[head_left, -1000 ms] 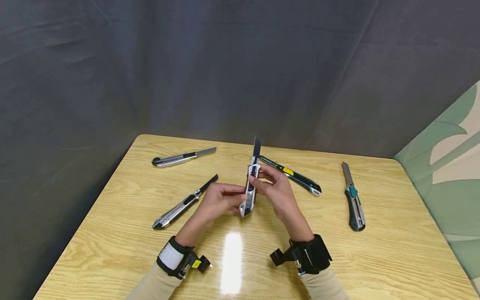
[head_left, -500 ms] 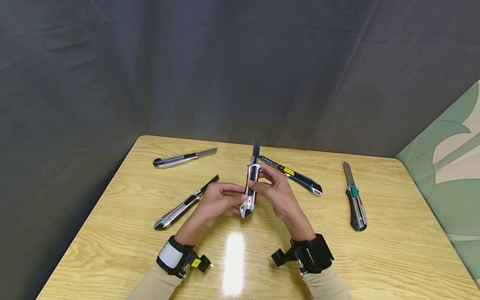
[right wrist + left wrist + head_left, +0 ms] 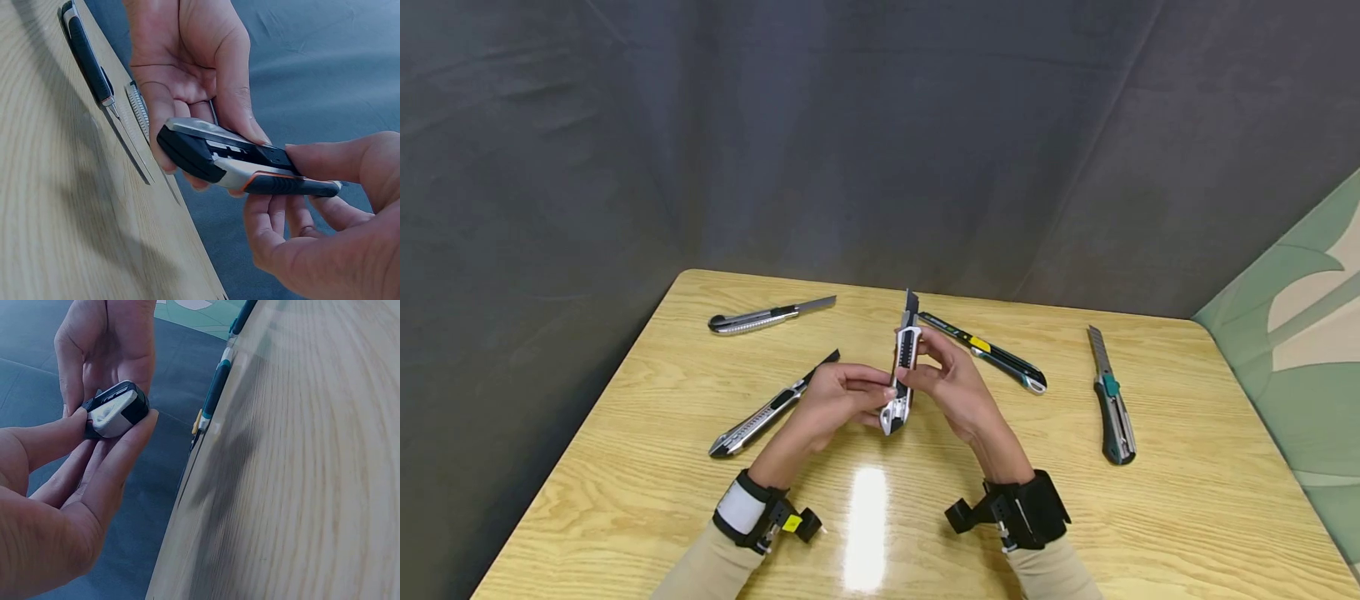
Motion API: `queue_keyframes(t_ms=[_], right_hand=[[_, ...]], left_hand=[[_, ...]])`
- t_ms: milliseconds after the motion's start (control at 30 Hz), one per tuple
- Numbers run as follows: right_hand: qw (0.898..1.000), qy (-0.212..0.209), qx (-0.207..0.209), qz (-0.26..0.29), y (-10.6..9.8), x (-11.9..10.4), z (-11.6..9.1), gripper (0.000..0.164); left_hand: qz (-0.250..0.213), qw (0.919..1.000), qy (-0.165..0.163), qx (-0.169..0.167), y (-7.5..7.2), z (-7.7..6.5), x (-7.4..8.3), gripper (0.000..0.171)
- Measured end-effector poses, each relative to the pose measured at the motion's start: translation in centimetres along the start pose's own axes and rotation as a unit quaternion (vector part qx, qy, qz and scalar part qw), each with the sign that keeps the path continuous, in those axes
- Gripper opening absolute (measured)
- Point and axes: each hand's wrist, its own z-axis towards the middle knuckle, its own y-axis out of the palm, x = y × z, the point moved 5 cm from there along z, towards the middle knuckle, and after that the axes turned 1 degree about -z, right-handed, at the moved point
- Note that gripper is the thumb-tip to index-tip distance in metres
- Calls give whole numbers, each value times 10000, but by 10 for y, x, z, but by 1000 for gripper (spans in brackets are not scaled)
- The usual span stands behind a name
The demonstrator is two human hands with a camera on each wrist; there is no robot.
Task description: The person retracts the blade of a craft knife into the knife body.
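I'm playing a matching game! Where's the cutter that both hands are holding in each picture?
Head: the held cutter is just below and right of the middle, blade pointing up the picture.
Left wrist: the held cutter is upper left, seen nearly end-on.
Right wrist: the held cutter is near the middle, lying across the picture.
Shared landmark: the left hand grips it in all three.

This looks like a staged recording corner: a wood-grain table [image 3: 1195, 525] stands before a dark cloth [image 3: 880, 150] hung in folds, and the person wears a camera [image 3: 958, 516] on each wrist. A leaf-patterned panel [image 3: 1317, 396] borders the right side, and cutters [image 3: 906, 346] are in view, one held, others spread apart. The wider building cannot be told.
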Motion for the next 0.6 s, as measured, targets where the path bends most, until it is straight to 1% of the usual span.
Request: queue_keyframes(t_ms=[200,367,600], right_hand=[[10000,24,13,42,2,1,0,53],[9999,3,137,-53,5,1,-1,54],[9996,-11,273,-97,5,1,-1,53]], left_hand=[[-10,10000,-12,47,-2,0,1,28],[-77,9998,-74,142,-7,0,-1,30],[-283,9996,6,48,-7,1,1,33]])
